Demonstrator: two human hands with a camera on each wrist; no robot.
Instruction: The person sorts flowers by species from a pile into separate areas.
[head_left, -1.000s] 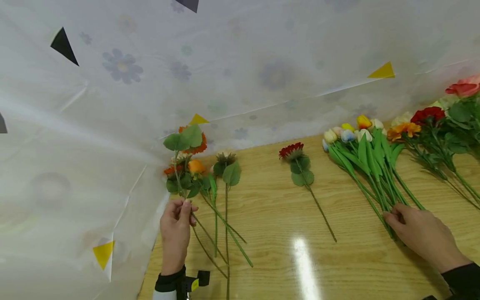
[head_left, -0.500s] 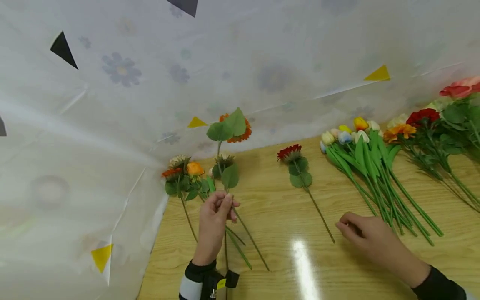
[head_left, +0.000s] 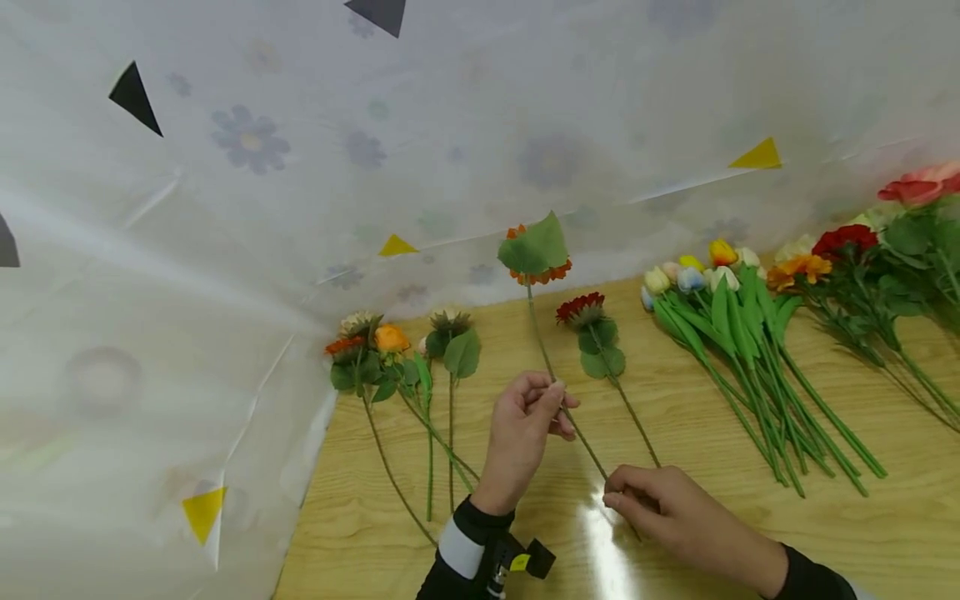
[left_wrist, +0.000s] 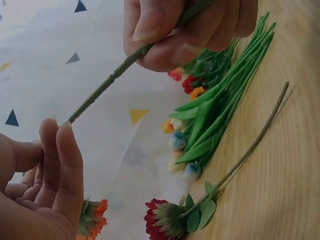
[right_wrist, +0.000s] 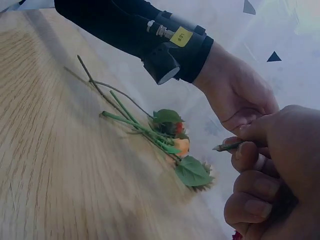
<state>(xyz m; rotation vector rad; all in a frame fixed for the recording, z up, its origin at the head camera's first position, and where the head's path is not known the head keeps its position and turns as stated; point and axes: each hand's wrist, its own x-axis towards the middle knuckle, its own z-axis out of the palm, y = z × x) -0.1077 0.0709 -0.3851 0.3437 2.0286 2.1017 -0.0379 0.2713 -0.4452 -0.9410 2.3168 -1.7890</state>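
An orange flower (head_left: 553, 273) with a large green leaf stands tilted above the table. My left hand (head_left: 521, 437) pinches its long stem (head_left: 539, 333) about midway. Lower on that stem, my right hand (head_left: 678, 512) grips it between thumb and fingers. The left wrist view shows the stem (left_wrist: 102, 88) stretched between both hands, with the left fingers (left_wrist: 67, 165) at one part. In the right wrist view, the stem's cut end (right_wrist: 220, 147) pokes out of the right hand (right_wrist: 280, 175). A dark red flower (head_left: 581, 310) lies just behind the hands.
Several cut flowers, one an orange rose (head_left: 392, 337), lie at the table's left by the white sheet. A bunch of tulips (head_left: 738, 333) lies right of the hands. Beyond it are red flowers (head_left: 846, 240) and a pink one (head_left: 917, 190). Patterned sheeting (head_left: 450, 100) rises behind.
My left hand has carried the orange flower rightward from the left pile. My right hand has left the tulip stems, moved left, and taken hold of the flower's lower stem.
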